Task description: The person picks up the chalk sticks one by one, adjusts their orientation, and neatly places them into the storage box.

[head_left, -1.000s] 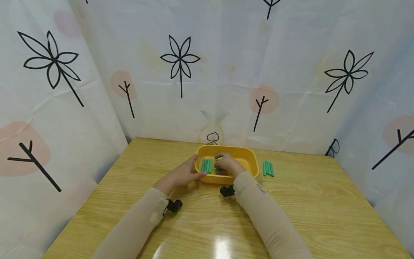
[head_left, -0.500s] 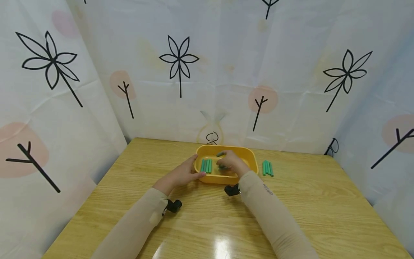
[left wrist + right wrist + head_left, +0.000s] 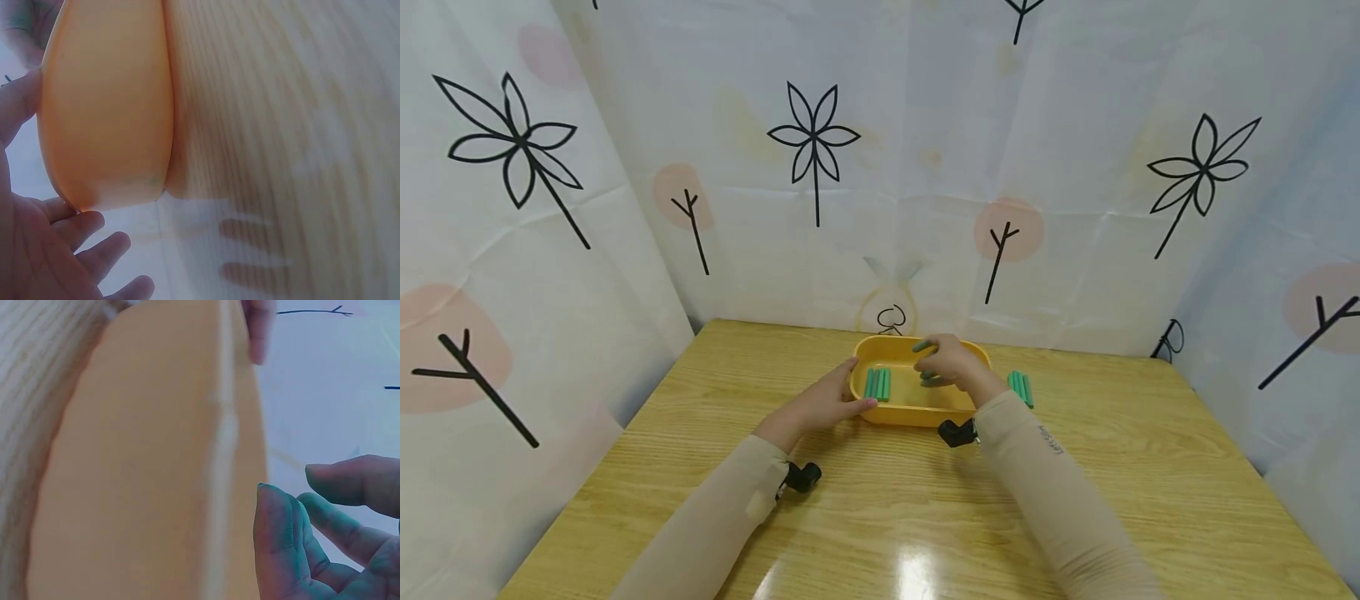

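A yellow tray [image 3: 910, 416] stands near the table's back edge. My left hand [image 3: 822, 403] holds its left end, the thumb at the front rim and the fingers spread at the corner in the left wrist view. Several green sticks [image 3: 877, 385] lie side by side in the tray's left part. Over the tray's right part is my right hand [image 3: 953, 367], its fingers loosely bent and apart from the thumb. The right wrist view shows greenish fingertips [image 3: 272, 500] and nothing between them. The hand hides some of the tray's right end.
More green sticks [image 3: 1021, 389] lie on the wooden table [image 3: 880, 508], right of the tray. Behind the table hangs a white patterned cloth [image 3: 917, 167], with cloth on both sides too. Each wrist bears a small black camera [image 3: 805, 477].
My right hand has moved rightward and up inside the tray, away from the row of sticks. My left hand and the tray have stayed in place.
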The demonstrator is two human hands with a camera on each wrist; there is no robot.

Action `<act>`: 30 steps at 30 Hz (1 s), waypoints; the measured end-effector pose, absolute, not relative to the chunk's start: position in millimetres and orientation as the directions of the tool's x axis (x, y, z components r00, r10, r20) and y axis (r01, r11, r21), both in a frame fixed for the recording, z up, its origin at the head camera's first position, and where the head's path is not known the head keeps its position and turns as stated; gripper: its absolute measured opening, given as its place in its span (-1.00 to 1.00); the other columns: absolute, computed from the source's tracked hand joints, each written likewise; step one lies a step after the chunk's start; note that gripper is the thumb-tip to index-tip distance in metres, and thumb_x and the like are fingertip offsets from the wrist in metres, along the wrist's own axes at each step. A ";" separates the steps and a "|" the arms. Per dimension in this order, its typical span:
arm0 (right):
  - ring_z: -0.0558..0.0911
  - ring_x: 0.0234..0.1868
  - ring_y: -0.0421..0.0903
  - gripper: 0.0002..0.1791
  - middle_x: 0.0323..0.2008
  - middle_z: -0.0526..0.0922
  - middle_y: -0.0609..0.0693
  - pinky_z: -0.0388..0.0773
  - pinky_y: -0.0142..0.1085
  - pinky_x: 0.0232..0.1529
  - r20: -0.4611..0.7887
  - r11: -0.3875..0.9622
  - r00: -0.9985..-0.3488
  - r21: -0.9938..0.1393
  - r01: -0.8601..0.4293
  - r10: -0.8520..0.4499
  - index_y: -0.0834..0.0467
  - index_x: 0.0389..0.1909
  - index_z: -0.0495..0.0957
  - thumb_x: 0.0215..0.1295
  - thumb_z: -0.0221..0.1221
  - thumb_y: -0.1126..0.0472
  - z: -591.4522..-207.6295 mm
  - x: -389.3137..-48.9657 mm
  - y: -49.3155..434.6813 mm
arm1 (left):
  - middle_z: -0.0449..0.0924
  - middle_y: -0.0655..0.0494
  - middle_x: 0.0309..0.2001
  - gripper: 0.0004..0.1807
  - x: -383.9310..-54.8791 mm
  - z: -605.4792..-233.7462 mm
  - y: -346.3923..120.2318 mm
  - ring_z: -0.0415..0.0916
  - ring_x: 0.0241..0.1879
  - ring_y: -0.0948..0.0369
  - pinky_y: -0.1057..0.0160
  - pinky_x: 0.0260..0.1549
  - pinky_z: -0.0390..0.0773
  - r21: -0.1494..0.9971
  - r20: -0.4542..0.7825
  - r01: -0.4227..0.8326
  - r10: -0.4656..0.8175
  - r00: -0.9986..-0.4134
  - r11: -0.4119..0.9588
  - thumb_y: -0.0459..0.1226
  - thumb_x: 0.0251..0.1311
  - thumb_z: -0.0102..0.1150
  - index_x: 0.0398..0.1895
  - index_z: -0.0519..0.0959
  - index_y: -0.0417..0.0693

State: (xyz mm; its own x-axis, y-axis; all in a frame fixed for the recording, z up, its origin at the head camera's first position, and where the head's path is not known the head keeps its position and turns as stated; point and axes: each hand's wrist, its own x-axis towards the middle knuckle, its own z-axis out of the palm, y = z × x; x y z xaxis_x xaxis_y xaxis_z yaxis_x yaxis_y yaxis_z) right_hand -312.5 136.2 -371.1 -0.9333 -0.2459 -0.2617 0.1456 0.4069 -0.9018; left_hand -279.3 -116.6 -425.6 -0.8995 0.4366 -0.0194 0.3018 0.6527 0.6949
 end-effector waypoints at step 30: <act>0.61 -0.08 0.24 -0.47 0.08 0.47 0.41 0.64 -0.07 0.01 -0.109 0.540 -0.980 -0.842 0.000 -0.169 0.40 0.38 0.27 0.46 0.10 0.34 -324.5 -292.3 215.2 | -0.13 -0.17 0.59 0.15 -278.8 -426.3 -118.2 -0.07 0.54 -0.09 -0.08 0.46 0.02 0.680 -0.041 0.296 0.438 -0.898 0.671 0.23 0.26 0.20 0.62 -0.17 -0.18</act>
